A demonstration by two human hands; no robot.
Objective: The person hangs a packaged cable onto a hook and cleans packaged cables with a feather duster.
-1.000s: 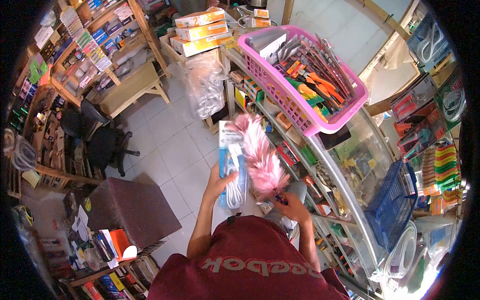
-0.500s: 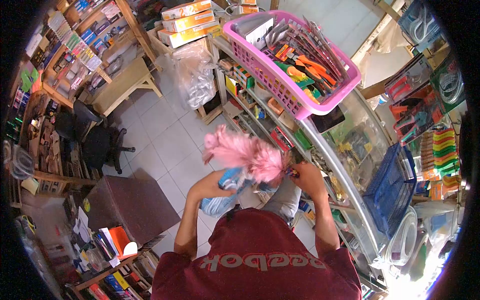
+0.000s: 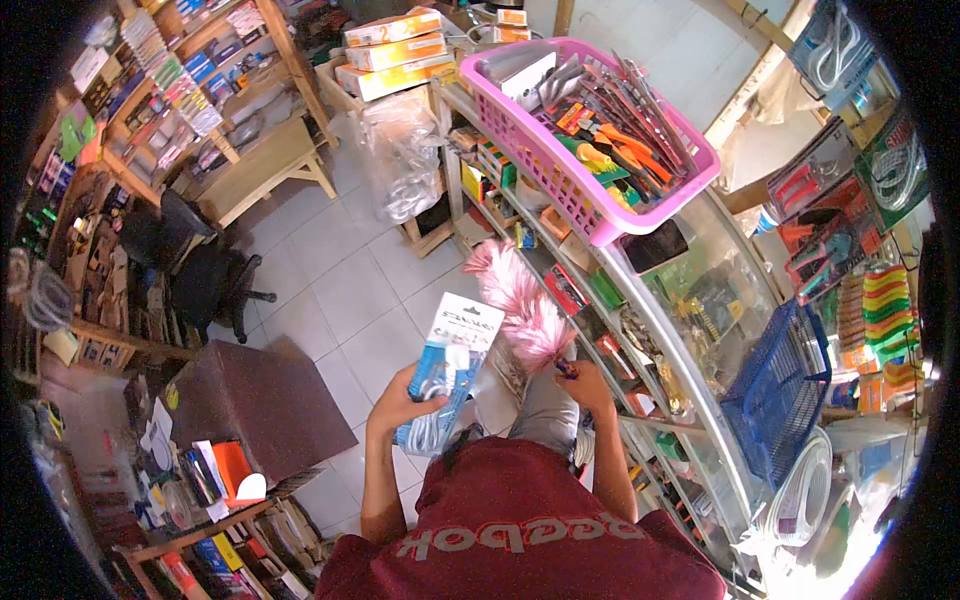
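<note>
My left hand (image 3: 408, 402) is closed on the lower left edge of a blue and white packet (image 3: 462, 345). A coiled pale cable shows through its clear front, and a white header card with a hang hole tops it. My right hand (image 3: 590, 386) grips the handle of a pink feather duster (image 3: 525, 310). The duster's feathers point up and to the left, just right of the packet and apart from it. Both things are held in front of my body, above the tiled floor.
A pink basket (image 3: 530, 140) of tools stands on the glass counter (image 3: 690, 360) to the right. Nearby lies a blue basket (image 3: 765, 400). Orange-white boxes (image 3: 395, 50) are stacked ahead. On the left are a black chair (image 3: 210, 270), a brown cabinet (image 3: 265, 410) and loaded shelves.
The packet has come upright with its front turned into view, clear of the feathers. The duster has moved down and swung to point more upward; my right hand is lower and further left.
</note>
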